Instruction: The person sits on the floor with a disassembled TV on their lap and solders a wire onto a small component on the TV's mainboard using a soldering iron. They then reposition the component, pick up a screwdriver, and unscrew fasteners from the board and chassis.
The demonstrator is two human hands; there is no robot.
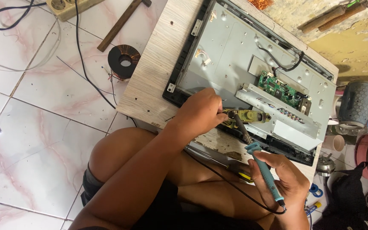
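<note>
On the wooden table point(150, 81), right hand point(288, 181) grips soldering iron point(258, 164).

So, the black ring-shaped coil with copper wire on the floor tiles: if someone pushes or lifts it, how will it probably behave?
The coil lies flat on its side, so a push would probably slide it on the smooth floor tiles, not roll it. Its dense copper winding suggests it is heavy for its size. The thin loose wires trailing from it look floppy and may snag.

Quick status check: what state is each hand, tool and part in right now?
Left hand: closed, pressing on the yellow board.
Right hand: gripping the soldering iron, tip at the board.
Monitor: face down on the wooden table, back cover off.
Green circuit board: exposed, cabled.
Hammer: lying on the floor.
</note>
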